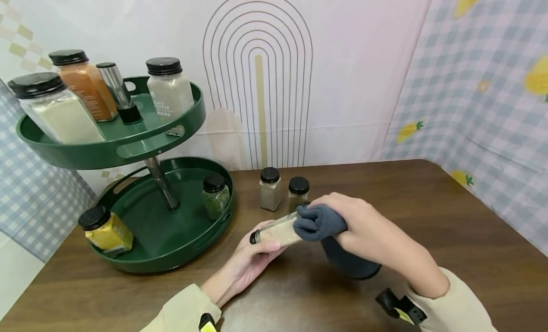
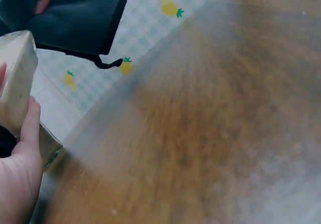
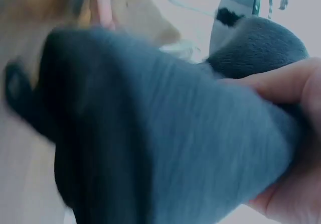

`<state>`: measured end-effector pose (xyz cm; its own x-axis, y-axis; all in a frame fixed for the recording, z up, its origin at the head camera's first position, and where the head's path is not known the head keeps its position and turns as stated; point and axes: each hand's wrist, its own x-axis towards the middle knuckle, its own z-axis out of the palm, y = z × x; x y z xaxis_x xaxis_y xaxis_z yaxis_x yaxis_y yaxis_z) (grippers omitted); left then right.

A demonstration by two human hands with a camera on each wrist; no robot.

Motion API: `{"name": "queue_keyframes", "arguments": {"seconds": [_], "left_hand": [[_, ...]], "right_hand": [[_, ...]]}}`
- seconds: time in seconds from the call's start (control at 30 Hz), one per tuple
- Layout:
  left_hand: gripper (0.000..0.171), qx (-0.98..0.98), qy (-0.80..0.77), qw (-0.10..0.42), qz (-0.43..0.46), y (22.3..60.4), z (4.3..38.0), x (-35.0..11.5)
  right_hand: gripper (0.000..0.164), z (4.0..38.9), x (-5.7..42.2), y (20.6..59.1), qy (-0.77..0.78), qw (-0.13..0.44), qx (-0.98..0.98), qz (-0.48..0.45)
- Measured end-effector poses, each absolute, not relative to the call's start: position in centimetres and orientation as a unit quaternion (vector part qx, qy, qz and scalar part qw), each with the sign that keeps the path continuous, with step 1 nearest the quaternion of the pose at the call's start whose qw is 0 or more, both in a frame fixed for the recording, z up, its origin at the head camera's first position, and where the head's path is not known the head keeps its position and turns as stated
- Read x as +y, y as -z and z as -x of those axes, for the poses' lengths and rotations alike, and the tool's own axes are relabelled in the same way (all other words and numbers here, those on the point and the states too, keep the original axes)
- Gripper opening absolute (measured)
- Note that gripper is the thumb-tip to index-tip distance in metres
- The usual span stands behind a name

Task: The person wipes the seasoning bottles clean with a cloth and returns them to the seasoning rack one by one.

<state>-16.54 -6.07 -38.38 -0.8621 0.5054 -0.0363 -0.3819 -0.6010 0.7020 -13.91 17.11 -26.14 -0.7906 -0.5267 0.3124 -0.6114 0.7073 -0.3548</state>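
Observation:
My left hand [image 1: 252, 256] grips a clear spice jar [image 1: 280, 231] of pale powder, tilted on its side with the black lid toward the left. In the left wrist view the jar [image 2: 19, 78] shows at the left edge, between thumb and fingers. A dark blue-grey cloth [image 1: 321, 222] is bunched in my right hand [image 1: 359, 227], up against the jar's base end. Part of the cloth hangs down over the table. The cloth [image 3: 175, 128] fills most of the right wrist view and is blurred; the fingertips beneath it are hidden.
A green two-tier rack [image 1: 171, 256] stands at left; its upper tray [image 1: 81, 156] bears several large jars, its lower tray a yellow jar [image 1: 109, 232] and a green herb jar [image 1: 215, 196]. Two small black-lidded jars, one grey-beige [image 1: 270, 191], stand on the wooden table [image 1: 385, 189] behind my hands.

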Motion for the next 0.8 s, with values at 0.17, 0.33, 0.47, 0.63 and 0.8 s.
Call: {"name": "queue_keyframes", "arguments": {"seconds": [0.17, 0.33, 0.47, 0.63, 0.8], "left_hand": [[0.05, 0.418, -0.868, 0.245, -0.112, 38.5, 16.3, -6.2], [0.049, 0.487, -0.829, 0.236, -0.142, 38.7, 16.3, -6.1], [0.052, 0.495, -0.825, 0.233, -0.14, 38.9, 16.4, -6.0], [0.059, 0.466, -0.849, 0.225, -0.106, 38.9, 16.5, -6.0], [0.06, 0.421, -0.876, 0.225, -0.066, 38.8, 16.6, -6.0]], "right_hand": [[0.058, 13.7, 16.4, 26.5, -0.254, 0.074, -0.902, -0.341], [0.06, 13.0, 16.4, 26.2, -0.239, 0.073, -0.891, -0.378], [0.059, 12.7, 16.3, 26.1, -0.229, 0.068, -0.892, -0.385], [0.053, 13.0, 16.5, 26.0, -0.211, 0.036, -0.908, -0.359], [0.049, 13.3, 17.2, 26.1, -0.17, 0.015, -0.93, -0.327]]}}
